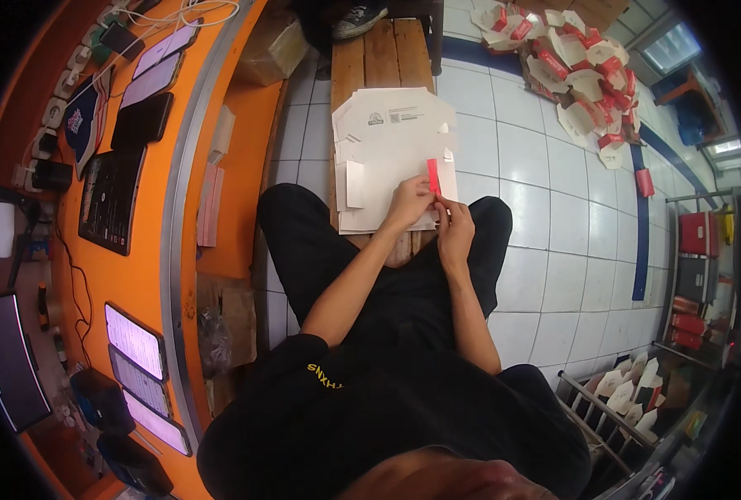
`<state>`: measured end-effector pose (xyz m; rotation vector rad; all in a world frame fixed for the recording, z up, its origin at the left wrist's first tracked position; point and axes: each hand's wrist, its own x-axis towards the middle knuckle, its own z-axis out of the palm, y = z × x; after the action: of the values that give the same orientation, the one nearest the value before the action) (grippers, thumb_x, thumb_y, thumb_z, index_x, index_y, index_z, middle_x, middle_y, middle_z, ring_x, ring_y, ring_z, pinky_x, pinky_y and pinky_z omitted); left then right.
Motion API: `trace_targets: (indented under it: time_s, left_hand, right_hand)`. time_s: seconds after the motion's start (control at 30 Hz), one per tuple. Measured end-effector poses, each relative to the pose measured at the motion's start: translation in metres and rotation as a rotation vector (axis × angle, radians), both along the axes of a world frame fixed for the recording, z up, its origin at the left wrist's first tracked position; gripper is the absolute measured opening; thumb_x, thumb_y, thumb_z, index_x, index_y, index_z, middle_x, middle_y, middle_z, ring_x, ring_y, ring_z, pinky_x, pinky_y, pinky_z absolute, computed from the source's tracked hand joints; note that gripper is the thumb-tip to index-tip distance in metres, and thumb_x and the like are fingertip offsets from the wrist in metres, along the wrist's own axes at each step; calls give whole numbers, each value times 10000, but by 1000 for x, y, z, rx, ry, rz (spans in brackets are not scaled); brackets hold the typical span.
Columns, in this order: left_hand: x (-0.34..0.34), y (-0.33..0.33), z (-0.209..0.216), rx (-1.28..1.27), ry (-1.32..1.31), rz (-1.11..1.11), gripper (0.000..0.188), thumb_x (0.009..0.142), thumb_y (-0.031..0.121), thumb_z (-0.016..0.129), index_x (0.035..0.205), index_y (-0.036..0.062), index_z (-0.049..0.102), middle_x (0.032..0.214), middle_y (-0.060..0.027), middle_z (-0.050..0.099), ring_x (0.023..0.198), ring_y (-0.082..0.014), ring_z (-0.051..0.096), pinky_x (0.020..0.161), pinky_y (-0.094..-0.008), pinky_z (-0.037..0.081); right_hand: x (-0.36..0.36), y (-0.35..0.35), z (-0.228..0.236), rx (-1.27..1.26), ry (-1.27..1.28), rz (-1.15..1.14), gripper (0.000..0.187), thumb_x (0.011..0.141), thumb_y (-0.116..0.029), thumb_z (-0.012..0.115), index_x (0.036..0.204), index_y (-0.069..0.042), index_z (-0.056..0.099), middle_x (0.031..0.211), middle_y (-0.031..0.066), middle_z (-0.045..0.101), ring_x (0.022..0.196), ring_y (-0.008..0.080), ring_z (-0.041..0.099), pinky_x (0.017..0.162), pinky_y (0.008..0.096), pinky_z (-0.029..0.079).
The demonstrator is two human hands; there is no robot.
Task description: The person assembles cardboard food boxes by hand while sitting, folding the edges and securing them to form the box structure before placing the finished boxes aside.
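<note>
A flat white cardboard box blank [387,150] with cut flaps lies on a stack of similar sheets on the wooden bench between my legs. At its near right side, a narrow flap is folded over and shows its red face [433,175]. My left hand [412,202] has its fingers closed on the red flap from the left. From the near right, my right hand [455,227] pinches the lower end of the same flap between thumb and finger. On the blank's left side another white flap [354,185] stands folded over.
Folded red-and-white boxes [575,71] lie piled on the tiled floor at the far right; more sit in a metal rack [625,396] at near right. Left is an orange counter [200,108] with several phones, a tablet [114,200] and cables. A shoe [360,21] shows beyond the bench.
</note>
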<state>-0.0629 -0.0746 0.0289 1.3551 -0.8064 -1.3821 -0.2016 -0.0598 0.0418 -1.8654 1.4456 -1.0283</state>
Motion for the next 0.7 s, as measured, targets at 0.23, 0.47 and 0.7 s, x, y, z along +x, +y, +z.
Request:
trace_targets:
  time_s: [0.23, 0.47, 0.7]
  left_hand:
    - [-1, 16, -12, -51, -110, -64, 408, 925, -44, 577, 1332, -21, 592, 1086, -175, 734, 951, -165, 701, 780, -292, 582]
    - [75, 44, 57, -100, -725, 411, 293, 974, 136, 611, 1245, 28, 638, 1051, -142, 708, 879, -240, 688, 776, -367, 555]
    - [133, 61, 33, 174, 161, 190, 491, 994, 372, 651, 1295, -13, 604, 1122, -109, 687, 984, -188, 690, 845, -336, 562]
  right_hand:
    - [9, -11, -4, 175, -2, -39, 270, 973, -194, 659, 1149, 5, 710, 964, 218, 689, 884, 349, 699, 773, 419, 550]
    - [-13, -21, -34, 267, -154, -154, 287, 981, -127, 563, 1177, 39, 689, 1037, 252, 710, 916, 345, 724, 792, 416, 567]
    - [1, -19, -20, 218, -191, -67, 295, 991, -132, 597, 1207, 54, 673, 1073, 214, 718, 916, 290, 721, 788, 384, 577]
